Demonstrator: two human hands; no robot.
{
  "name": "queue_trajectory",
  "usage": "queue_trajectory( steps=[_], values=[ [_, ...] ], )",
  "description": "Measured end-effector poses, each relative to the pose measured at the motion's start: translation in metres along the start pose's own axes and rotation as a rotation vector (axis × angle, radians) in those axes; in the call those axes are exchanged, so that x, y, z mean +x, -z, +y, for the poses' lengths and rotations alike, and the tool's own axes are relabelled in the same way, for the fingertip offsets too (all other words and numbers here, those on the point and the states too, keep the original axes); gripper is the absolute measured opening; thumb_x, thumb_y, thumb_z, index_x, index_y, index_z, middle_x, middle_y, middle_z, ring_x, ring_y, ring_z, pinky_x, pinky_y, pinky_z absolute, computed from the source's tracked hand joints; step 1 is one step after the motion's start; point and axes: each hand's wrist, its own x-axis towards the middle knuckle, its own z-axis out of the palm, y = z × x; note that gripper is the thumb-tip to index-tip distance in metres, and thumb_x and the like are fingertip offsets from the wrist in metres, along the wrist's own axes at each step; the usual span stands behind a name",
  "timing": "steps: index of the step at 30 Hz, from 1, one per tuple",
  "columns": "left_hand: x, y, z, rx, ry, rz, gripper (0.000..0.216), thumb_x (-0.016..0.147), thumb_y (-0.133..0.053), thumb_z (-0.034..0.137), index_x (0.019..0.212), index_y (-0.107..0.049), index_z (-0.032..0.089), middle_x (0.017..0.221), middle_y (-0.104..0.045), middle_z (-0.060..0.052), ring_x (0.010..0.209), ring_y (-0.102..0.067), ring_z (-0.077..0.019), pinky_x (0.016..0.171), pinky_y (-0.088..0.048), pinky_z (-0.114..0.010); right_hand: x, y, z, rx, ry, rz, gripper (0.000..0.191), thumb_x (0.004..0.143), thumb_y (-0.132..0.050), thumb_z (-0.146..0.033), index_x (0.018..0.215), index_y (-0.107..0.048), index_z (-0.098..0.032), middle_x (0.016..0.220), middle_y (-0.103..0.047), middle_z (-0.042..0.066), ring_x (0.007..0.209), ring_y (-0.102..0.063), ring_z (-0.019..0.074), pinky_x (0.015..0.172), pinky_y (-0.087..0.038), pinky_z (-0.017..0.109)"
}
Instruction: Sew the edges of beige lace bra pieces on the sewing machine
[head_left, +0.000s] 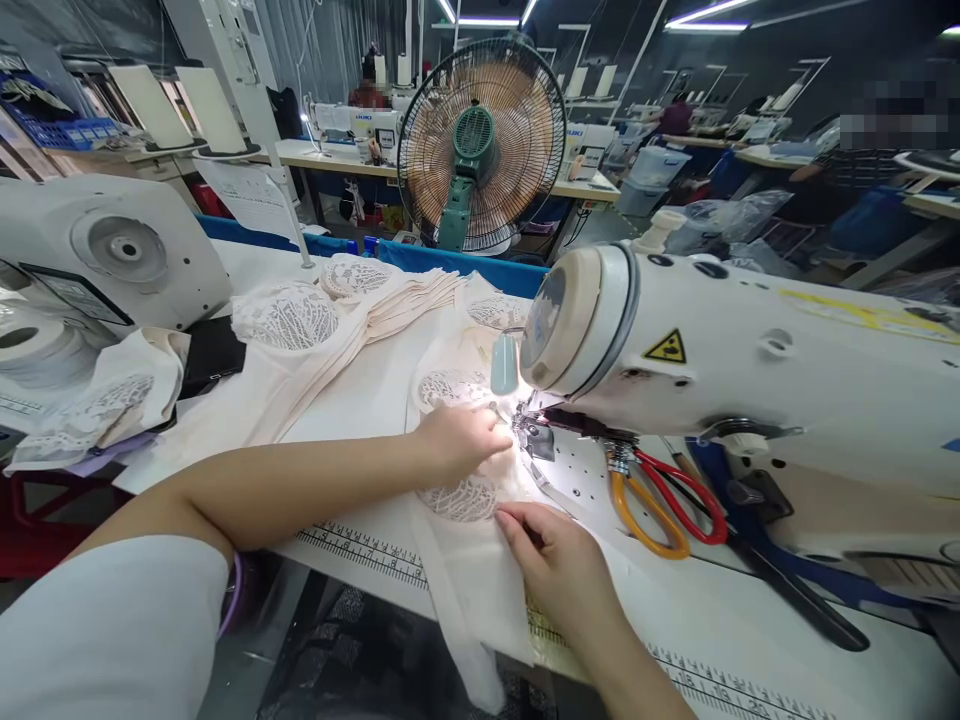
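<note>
A pale pink lace bra piece [469, 575] lies under the lit needle area of a white sewing machine [720, 340], its lower end hanging over the table edge. My left hand [459, 445] is closed on the fabric just left of the presser foot [536, 440], between two lace cups. Thumb and fingers of my right hand [559, 560] pinch the edge of the nearer cup. The left fingertips are partly hidden by glare and fabric.
More lace pieces [289, 320] are stacked at the left. Red-handled scissors [690, 500] and orange-handled scissors [649, 515] lie beside the machine. A large fan [480, 140] stands behind the table. A second machine head [112, 250] is at far left.
</note>
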Motion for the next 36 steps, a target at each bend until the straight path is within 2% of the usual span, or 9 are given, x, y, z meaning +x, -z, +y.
queue_trajectory(
  steps=[2,4,7,10,12,16,21,27,36],
  values=[
    [-0.001,0.000,0.006,0.132,-0.034,-0.055,0.019,0.068,-0.053,0.007,0.082,-0.062,0.016,0.077,-0.057,-0.007,0.069,-0.055,-0.0186,0.049,-0.033,-0.025,-0.002,0.003,0.004,-0.019,-0.019,-0.010,0.028,0.087,-0.043,-0.033,0.085,-0.068,-0.023,0.087,-0.072,0.003,0.081,-0.065,0.0190,0.068,-0.050,0.029],
    [0.001,0.001,0.010,0.156,-0.024,-0.069,0.018,0.067,-0.053,0.007,0.081,-0.062,0.015,0.073,-0.055,-0.007,0.069,-0.055,-0.0199,0.048,-0.033,-0.026,-0.003,0.004,0.005,-0.042,-0.045,-0.005,0.029,0.087,-0.043,-0.033,0.097,-0.067,-0.021,0.091,-0.071,0.004,0.082,-0.065,0.0191,0.068,-0.050,0.029],
    [0.006,0.000,0.011,0.141,-0.025,-0.085,0.024,0.064,-0.056,0.005,0.086,-0.061,0.015,0.076,-0.056,-0.006,0.073,-0.054,-0.0213,0.049,-0.035,-0.026,-0.003,0.006,0.004,-0.106,-0.107,-0.063,0.037,0.087,-0.042,-0.036,0.113,-0.062,-0.019,0.079,-0.069,0.003,0.071,-0.063,0.0191,0.060,-0.048,0.029],
    [0.012,-0.004,0.009,0.125,-0.021,-0.080,0.019,0.069,-0.053,0.006,0.084,-0.062,0.014,0.078,-0.056,-0.007,0.082,-0.054,-0.0230,0.054,-0.038,-0.028,0.001,0.008,0.003,-0.151,-0.153,-0.133,0.042,0.088,-0.039,-0.038,0.119,-0.058,-0.017,0.067,-0.063,0.001,0.064,-0.059,0.0189,0.055,-0.044,0.028],
    [0.016,-0.006,0.007,0.079,0.003,-0.052,0.016,0.077,-0.048,0.012,0.083,-0.063,0.013,0.080,-0.057,-0.007,0.087,-0.052,-0.0232,0.060,-0.041,-0.030,0.005,0.010,0.002,-0.163,-0.156,-0.148,0.041,0.088,-0.038,-0.037,0.118,-0.058,-0.017,0.065,-0.060,0.000,0.063,-0.058,0.0187,0.054,-0.042,0.028],
    [0.020,-0.007,0.004,-0.055,0.099,-0.008,0.026,0.085,-0.038,0.021,0.088,-0.062,0.012,0.085,-0.058,-0.008,0.090,-0.052,-0.0220,0.067,-0.043,-0.030,0.011,0.013,0.003,-0.191,-0.122,-0.146,0.037,0.088,-0.038,-0.035,0.112,-0.060,-0.019,0.059,-0.055,-0.002,0.057,-0.055,0.0177,0.050,-0.038,0.026],
    [0.022,-0.008,0.002,-0.111,0.114,0.004,0.023,0.084,-0.041,0.022,0.087,-0.062,0.013,0.087,-0.059,-0.008,0.094,-0.051,-0.0232,0.072,-0.043,-0.031,0.014,0.014,0.004,-0.215,-0.097,-0.123,0.034,0.087,-0.039,-0.034,0.108,-0.062,-0.020,0.058,-0.054,-0.002,0.057,-0.054,0.0179,0.049,-0.036,0.026],
    [0.024,-0.011,0.002,-0.123,0.117,0.019,0.024,0.084,-0.039,0.020,0.084,-0.062,0.014,0.086,-0.060,-0.008,0.092,-0.052,-0.0228,0.075,-0.043,-0.032,0.017,0.015,0.003,-0.230,-0.115,-0.129,0.039,0.086,-0.041,-0.034,0.115,-0.060,-0.017,0.059,-0.053,-0.002,0.057,-0.054,0.0175,0.050,-0.037,0.025],
    [0.030,-0.011,-0.003,-0.173,0.196,0.032,0.028,0.085,-0.038,0.022,0.102,-0.060,0.015,0.095,-0.061,-0.007,0.078,-0.057,-0.0190,0.068,-0.044,-0.030,0.025,0.017,-0.001,-0.283,-0.168,-0.156,0.034,0.088,-0.039,-0.032,0.114,-0.057,-0.020,0.058,-0.051,-0.003,0.056,-0.051,0.0159,0.049,-0.031,0.023]
  ],
)
